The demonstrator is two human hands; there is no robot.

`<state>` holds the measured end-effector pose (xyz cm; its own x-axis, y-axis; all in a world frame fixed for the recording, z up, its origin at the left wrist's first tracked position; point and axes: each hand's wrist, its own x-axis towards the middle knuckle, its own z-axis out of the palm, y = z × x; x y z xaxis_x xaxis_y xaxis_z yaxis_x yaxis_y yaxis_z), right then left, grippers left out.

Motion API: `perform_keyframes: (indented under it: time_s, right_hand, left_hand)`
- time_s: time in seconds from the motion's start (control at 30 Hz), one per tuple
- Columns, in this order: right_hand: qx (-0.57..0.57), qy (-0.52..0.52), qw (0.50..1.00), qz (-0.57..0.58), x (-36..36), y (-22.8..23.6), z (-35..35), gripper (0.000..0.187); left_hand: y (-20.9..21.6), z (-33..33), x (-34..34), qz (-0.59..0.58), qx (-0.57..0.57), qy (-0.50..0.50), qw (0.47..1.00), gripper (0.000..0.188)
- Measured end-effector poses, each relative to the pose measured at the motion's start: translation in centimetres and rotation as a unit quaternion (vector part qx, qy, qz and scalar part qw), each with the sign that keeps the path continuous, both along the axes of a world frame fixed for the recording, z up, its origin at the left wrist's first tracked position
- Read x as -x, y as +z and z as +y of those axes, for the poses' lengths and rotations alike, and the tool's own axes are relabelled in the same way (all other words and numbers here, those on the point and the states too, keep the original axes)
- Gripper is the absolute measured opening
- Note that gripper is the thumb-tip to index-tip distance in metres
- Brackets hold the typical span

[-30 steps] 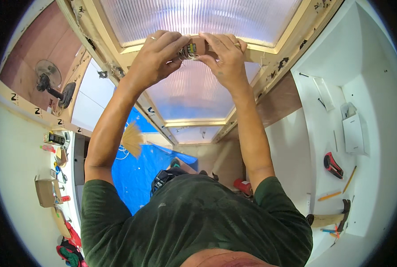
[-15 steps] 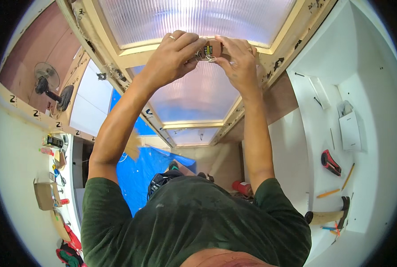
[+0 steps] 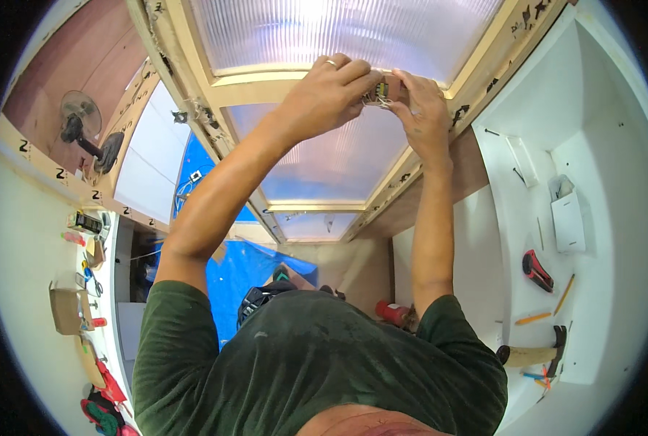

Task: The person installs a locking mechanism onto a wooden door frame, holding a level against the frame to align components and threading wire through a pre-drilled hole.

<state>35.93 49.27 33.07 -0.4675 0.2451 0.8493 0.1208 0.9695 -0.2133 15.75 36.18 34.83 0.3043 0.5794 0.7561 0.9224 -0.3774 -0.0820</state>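
Observation:
Both of my hands are raised in front of a wooden frame [image 3: 255, 91] with ribbed translucent panels [image 3: 331, 33]. Between them is a small brown box-like piece [image 3: 393, 87] with a yellow-and-black label. Thin pale strands stick out along its lower side; their kind is too small to make out. My left hand [image 3: 335, 94], wearing a ring, pinches the left end, its fingers hiding part of it. The right end is gripped by my right hand [image 3: 423, 112], thumb below and fingers above.
On the right, a white shelf holds a red utility knife [image 3: 537, 270], pencils [image 3: 533, 318], a hammer [image 3: 531, 354] and a white box [image 3: 569, 220]. At left are a fan [image 3: 84, 127] and a cardboard box [image 3: 68, 311]. Blue sheeting [image 3: 247, 280] and a red cylinder [image 3: 391, 312] lie below.
Both hands have shifted right and slightly down in the view, still holding the small brown piece. The frame has also shifted rightward in the picture.

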Motion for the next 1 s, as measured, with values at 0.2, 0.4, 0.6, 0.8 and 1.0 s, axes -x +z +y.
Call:
perform_keyframes:
  time_s: [0.2, 0.4, 0.6, 0.8, 1.0]
  right_hand:
    - [0.004, -0.021, 1.000, -0.004, -2.4, -0.3, 1.4, 0.062]
    - [-0.003, -0.080, 0.997, -0.019, -3.8, -0.1, 0.8, 0.063]
    - [0.002, -0.157, 0.988, -0.015, -6.0, 0.0, 0.7, 0.063]
    - [0.088, -0.159, 0.982, 0.046, -7.6, -1.4, 0.1, 0.064]
    - [0.180, -0.012, 0.983, 0.042, -11.9, -6.0, -3.0, 0.061]
  left_hand:
    - [-0.1, 2.3, -2.4, 0.006, -0.003, 0.002, 1.000, 0.057]
    - [-0.6, 4.0, -4.0, 0.001, -0.025, 0.010, 1.000, 0.050]
    - [-0.9, 6.3, -6.6, 0.008, -0.046, -0.008, 0.999, 0.044]
    - [-1.9, 8.0, -8.5, 0.019, -0.079, -0.036, 0.996, 0.051]
    - [-8.8, 1.9, -10.8, -0.133, 0.017, -0.153, 0.979, 0.050]
